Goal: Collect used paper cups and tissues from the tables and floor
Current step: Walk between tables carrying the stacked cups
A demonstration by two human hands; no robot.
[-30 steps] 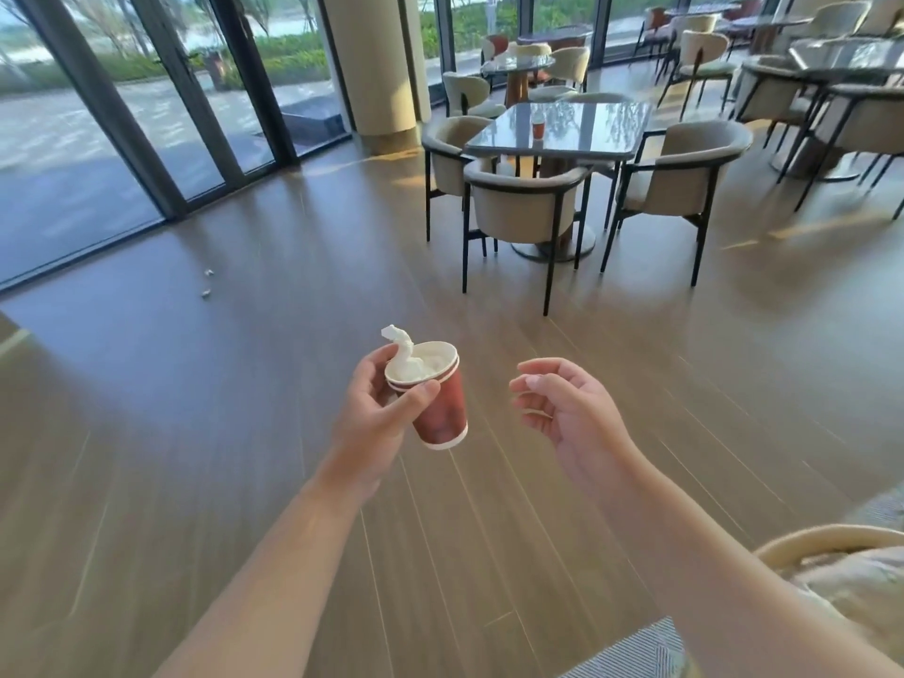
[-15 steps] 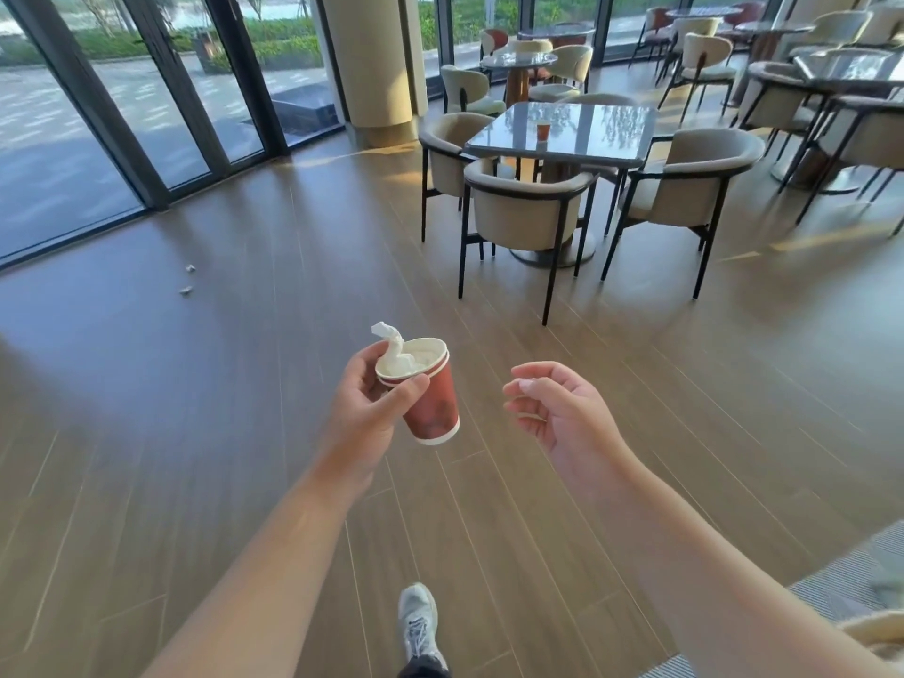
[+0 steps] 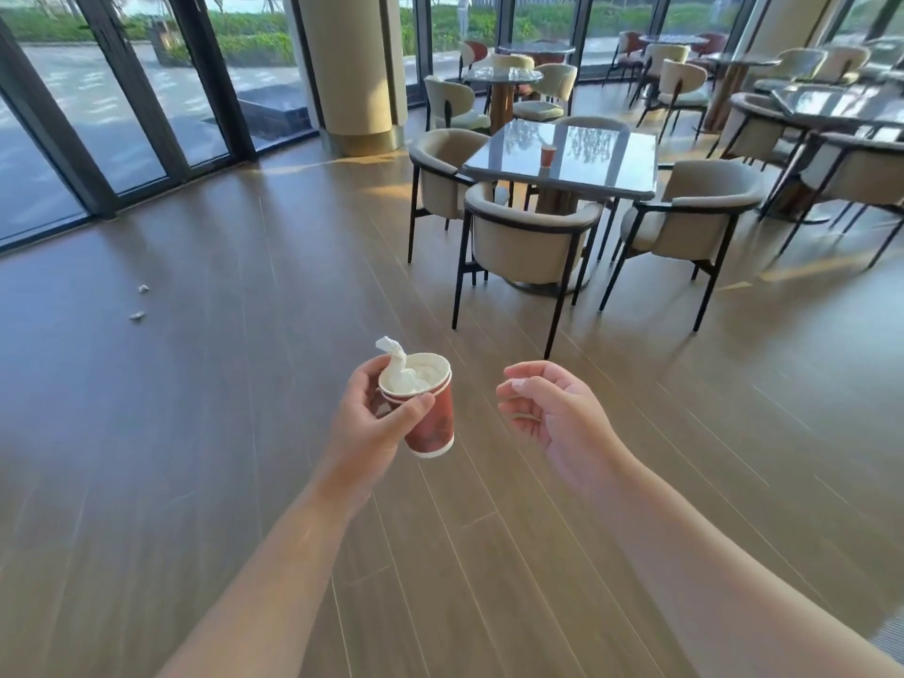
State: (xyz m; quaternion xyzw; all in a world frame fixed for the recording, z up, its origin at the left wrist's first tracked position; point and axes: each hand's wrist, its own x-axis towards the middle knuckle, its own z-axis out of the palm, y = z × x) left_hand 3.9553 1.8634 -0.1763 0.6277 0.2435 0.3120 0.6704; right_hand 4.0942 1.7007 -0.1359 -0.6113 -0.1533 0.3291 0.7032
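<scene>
Red paper cups (image 3: 429,418), nested and stuffed with tissue (image 3: 401,371), ride tilted in the left hand (image 3: 369,423).
Its fingers (image 3: 413,408) and thumb wrap the rim while the right hand (image 3: 553,413) hangs beside, loosely curled and holding nothing; the tissue's loose tail pokes over the rim, so a tilt or jolt may likely shed it onto the wooden floor (image 3: 244,433). Farther left lie two crumpled tissues (image 3: 138,303), small and easily overlooked; beyond, another cup (image 3: 548,155) waits upright on the glossy tabletop (image 3: 611,163) behind armchairs (image 3: 528,237), where a hurried reach could tip it.
</scene>
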